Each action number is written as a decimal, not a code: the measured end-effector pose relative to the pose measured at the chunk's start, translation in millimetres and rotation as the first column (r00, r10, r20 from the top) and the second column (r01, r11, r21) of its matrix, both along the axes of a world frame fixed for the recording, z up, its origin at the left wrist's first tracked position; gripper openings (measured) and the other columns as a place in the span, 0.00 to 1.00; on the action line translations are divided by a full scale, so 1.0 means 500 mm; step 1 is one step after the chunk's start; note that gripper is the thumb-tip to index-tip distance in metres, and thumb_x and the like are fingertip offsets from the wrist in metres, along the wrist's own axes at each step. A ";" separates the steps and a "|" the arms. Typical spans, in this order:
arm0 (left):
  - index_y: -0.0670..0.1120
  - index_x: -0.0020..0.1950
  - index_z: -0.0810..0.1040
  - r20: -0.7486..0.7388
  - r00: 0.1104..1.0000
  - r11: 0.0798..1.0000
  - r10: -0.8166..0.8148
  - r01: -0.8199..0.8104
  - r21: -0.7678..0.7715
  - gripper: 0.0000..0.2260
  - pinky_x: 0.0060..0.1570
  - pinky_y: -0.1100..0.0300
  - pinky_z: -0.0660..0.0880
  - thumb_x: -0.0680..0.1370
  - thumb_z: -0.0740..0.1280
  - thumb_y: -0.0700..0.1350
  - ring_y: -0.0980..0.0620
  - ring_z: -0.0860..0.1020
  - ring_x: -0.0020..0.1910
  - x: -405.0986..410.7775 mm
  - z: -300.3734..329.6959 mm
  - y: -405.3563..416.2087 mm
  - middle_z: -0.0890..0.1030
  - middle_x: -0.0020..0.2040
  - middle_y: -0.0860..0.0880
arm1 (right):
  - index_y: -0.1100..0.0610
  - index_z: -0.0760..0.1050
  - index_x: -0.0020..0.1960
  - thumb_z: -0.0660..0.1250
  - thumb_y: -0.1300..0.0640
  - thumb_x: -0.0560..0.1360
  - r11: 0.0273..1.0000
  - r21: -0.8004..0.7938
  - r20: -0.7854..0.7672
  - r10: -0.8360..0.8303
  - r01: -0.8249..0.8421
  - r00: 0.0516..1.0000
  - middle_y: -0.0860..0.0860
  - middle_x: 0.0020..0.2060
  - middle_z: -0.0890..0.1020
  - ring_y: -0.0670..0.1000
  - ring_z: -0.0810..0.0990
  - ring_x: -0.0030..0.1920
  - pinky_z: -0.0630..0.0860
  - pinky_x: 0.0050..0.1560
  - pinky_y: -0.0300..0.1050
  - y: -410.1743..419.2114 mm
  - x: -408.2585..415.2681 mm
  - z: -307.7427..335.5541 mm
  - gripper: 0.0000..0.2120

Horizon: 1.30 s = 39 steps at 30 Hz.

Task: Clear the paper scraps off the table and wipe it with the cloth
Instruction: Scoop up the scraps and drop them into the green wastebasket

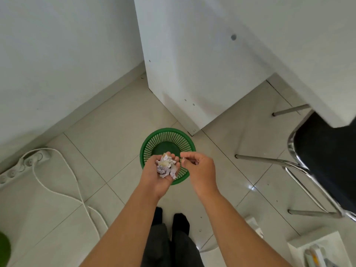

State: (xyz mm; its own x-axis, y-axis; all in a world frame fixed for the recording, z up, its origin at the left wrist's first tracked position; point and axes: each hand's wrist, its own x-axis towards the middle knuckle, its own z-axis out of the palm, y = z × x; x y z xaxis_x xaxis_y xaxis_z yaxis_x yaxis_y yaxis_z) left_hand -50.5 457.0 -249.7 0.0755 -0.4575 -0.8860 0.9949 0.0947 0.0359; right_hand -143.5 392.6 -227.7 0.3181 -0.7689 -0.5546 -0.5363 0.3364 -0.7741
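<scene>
You're looking straight down at a pale tiled floor (107, 116), with a white wall (57, 54) along the upper left. The white table (289, 45) fills the upper right; its side panel (192, 78) stands on the floor just behind the bin. A black chair (325, 157) with chrome legs sits partly under the tabletop on the right.

At left, a white power strip (25, 162) lies against the wall base, and its cord (63, 191) loops across the tiles toward you. Your two dark-socked feet (169, 218) are at bottom centre. A low white shelf or box (316, 245) with some items is at bottom right; contents too blurred to name.

The green mesh wastebasket (167, 139) stands on the floor directly below your hands, its near rim hidden by them.

Your left hand (159, 176) is palm up, fingers curled, cupping a wad of crumpled paper scraps (166, 167) over the bin opening. The scraps are all in that palm, above the basket, none visible on the floor.

Your right hand (200, 168) is just beside the left, fingers bent, thumb and forefinger pinched at the edge of the wad. Can't tell whether it actually holds a scrap.
</scene>
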 end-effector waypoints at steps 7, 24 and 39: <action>0.37 0.49 0.72 0.030 0.999 0.990 0.035 -0.039 0.133 0.08 0.49 0.55 0.73 0.79 0.55 0.39 0.46 0.74 0.42 0.038 -0.229 0.000 0.74 0.47 0.39 | 0.59 0.80 0.50 0.64 0.68 0.75 0.969 0.208 -0.077 -0.121 0.135 0.990 0.55 0.48 0.83 0.52 0.83 0.46 0.79 0.51 0.42 -0.004 0.002 -0.234 0.09; 0.48 0.69 0.68 0.262 0.712 0.736 -0.652 0.510 0.445 0.17 0.64 0.43 0.69 0.80 0.57 0.40 0.42 0.73 0.62 0.065 -0.414 -0.011 0.72 0.65 0.46 | 0.56 0.72 0.66 0.59 0.64 0.78 0.953 0.265 -0.226 0.207 -0.144 0.952 0.51 0.64 0.76 0.50 0.74 0.64 0.70 0.64 0.44 -0.029 0.055 -0.423 0.17; 0.51 0.74 0.62 0.152 -0.831 -0.058 -0.535 0.216 0.975 0.23 0.74 0.48 0.54 0.78 0.58 0.45 0.49 0.59 0.74 0.050 -0.123 0.045 0.64 0.74 0.50 | 0.55 0.74 0.63 0.62 0.59 0.77 0.585 -0.035 -0.581 0.648 -0.810 0.493 0.53 0.57 0.79 0.54 0.76 0.59 0.76 0.60 0.49 -0.034 0.016 -0.116 0.15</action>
State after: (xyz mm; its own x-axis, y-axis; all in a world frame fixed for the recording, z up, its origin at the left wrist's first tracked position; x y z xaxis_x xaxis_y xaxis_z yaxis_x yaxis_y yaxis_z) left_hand -25.3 479.5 -311.5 0.2926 -0.7607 -0.5795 -0.8248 -0.5074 0.2496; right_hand -135.5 375.9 -285.9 0.6037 -0.5141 -0.6093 -0.7826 -0.5279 -0.3299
